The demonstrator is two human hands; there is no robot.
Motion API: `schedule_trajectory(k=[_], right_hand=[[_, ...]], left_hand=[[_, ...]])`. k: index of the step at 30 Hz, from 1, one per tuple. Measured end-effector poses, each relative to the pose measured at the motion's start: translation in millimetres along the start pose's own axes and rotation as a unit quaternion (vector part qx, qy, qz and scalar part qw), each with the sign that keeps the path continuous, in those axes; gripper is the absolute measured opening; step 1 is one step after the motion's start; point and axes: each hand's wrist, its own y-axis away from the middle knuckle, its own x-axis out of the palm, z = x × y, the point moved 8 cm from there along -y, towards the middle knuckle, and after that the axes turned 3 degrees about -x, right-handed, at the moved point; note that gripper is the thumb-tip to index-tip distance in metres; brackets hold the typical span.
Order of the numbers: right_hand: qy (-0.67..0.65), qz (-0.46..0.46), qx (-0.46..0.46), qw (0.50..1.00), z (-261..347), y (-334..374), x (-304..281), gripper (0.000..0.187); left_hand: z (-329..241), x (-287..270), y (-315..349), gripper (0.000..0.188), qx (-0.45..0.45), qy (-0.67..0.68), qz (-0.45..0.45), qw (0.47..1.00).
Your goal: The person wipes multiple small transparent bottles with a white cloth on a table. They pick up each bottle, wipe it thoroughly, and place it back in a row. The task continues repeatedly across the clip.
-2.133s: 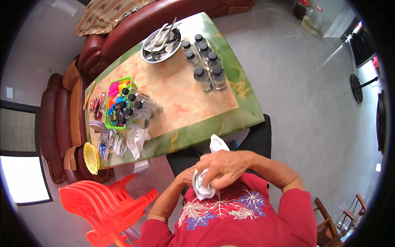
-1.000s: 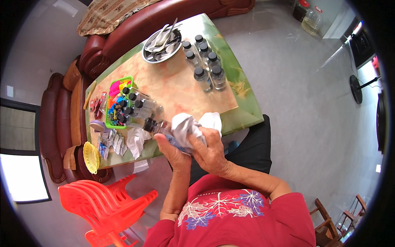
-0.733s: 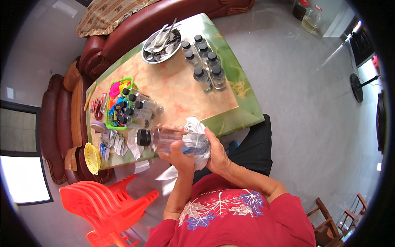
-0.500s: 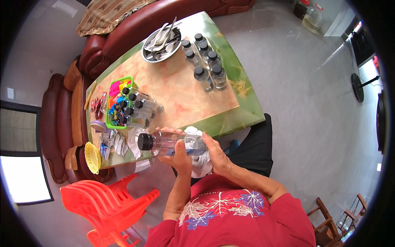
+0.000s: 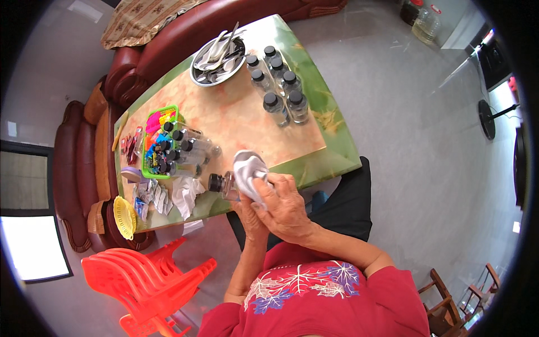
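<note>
A clear plastic bottle with a black cap (image 5: 216,182) lies sideways in front of me, over the table's near edge. My left hand (image 5: 251,218) is wrapped round it from below, its fingers partly hidden. Over the bottle's side and far end is a white and grey cloth (image 5: 249,173). My right hand (image 5: 287,205) presses that cloth against the bottle with bent fingers. Nearest on the table are a crumpled white tissue (image 5: 187,195) and a group of capped clear bottles (image 5: 193,153) lying beside a green basket (image 5: 150,166).
Several capped bottles (image 5: 277,106) stand at the table's right side. Behind them sits a metal bowl of spoons (image 5: 218,62). Small packets (image 5: 160,199) and a yellow basket (image 5: 124,217) occupy the left corner. A red plastic chair (image 5: 140,278) stands at the near left, by the table (image 5: 331,147).
The cloth has come up from beneath the bottle onto its side, under my right hand. The bottle's cap end has shifted right and slightly up. Both hands have drawn closer together.
</note>
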Motion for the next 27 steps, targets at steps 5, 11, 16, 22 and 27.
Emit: schedule_trajectory(k=[5, 11, 16, 22, 27], right_hand=[[0.113, -0.013, -0.024, 0.993, -33.9, 6.2, 9.3, 0.035], [-0.016, 0.033, 0.137, 0.99, -128.4, 34.8, 34.0, 0.025], [0.198, -0.033, 0.19, 0.961, -189.3, 30.0, 2.0, 0.033], [0.363, 0.075, 0.123, 0.921, -221.2, 52.9, 23.1, 0.057], [0.36, 0.081, 0.1, 0.924, -222.2, 58.6, 29.9, 0.056]], left_hand=[[-10.8, 17.5, -2.7, 0.044, -0.076, 0.134, 0.02, 0.988], [2.7, 14.1, -15.0, 0.047, -0.052, 0.024, 0.024, 0.998], [8.0, 3.2, -58.0, 0.044, -0.029, -0.045, 0.002, 0.999], [12.8, 27.0, -115.0, 0.063, -0.017, -0.12, 0.026, 0.992], [35.4, 44.6, -171.4, 0.065, 0.004, -0.191, 0.043, 0.981]])
